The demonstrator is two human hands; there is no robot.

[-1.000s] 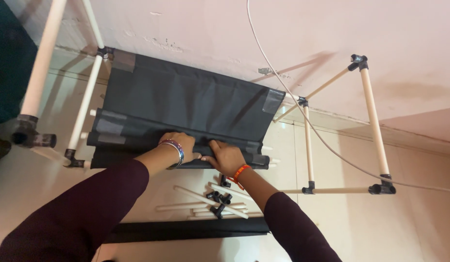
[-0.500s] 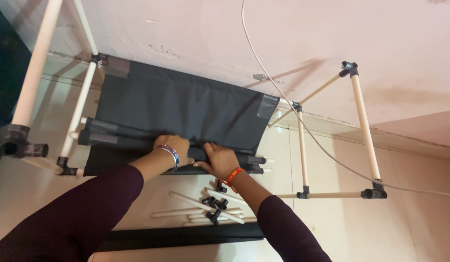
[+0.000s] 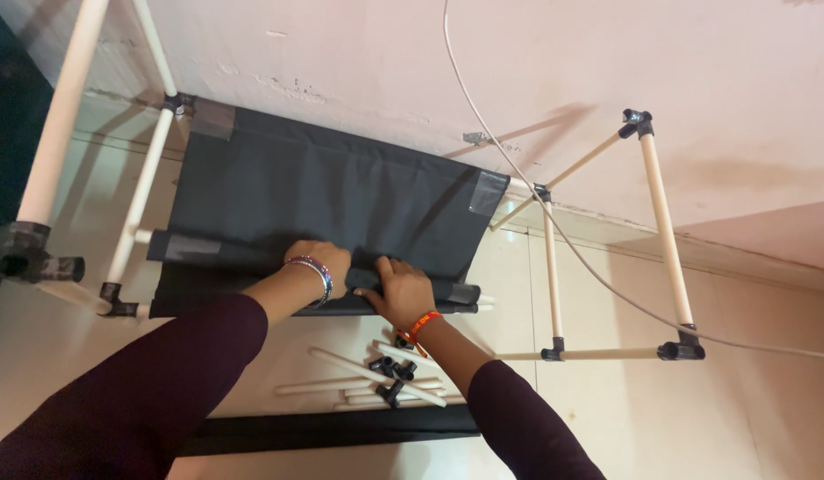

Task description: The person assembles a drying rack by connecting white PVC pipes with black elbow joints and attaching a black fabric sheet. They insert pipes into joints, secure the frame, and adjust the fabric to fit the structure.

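Left hand (image 3: 318,264) and right hand (image 3: 401,289), side by side, each press and grip the dark cloth (image 3: 332,200) at the frame's (image 3: 665,213) near edge.

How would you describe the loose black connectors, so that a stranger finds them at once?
Start at the dark fabric shelf stretched on the pale pipe frame. Below the right hand, loose pale rods lie on the floor. The black connectors sit upon them, unlike those joined to the frame.

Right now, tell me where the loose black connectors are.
In the head view, the loose black connectors lie on the floor at lower centre, among loose cream rods, just below the right hand and the dark fabric shelf.
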